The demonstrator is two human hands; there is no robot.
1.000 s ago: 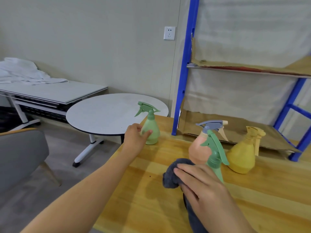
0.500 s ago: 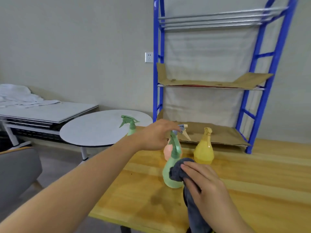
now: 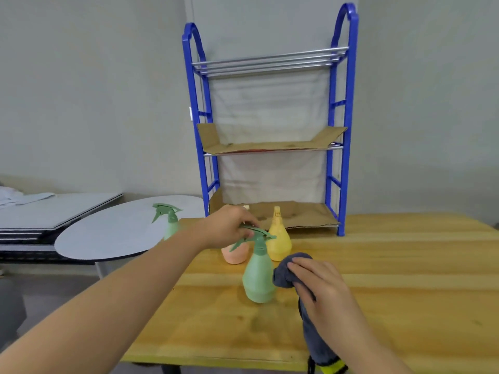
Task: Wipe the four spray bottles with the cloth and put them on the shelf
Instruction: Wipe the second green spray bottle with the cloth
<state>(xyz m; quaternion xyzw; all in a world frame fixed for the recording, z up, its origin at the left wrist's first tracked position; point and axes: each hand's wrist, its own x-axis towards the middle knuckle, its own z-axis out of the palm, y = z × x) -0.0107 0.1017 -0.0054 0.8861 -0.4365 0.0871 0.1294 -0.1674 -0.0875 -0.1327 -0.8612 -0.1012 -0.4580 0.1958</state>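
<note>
The left hand has come down over the pink spray bottle, fingers curled on its top; the right hand presses the grey cloth against the green spray bottle.

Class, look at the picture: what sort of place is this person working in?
Probably a plain workroom or office, not a home kitchen: a bare wooden table, a blue metal shelf rack lined with cardboard, and a folding table against a blank wall.

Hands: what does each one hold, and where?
Right hand grips the dark grey cloth at its bunched top. Left hand reaches over the pink spray bottle; grip unclear.
</note>
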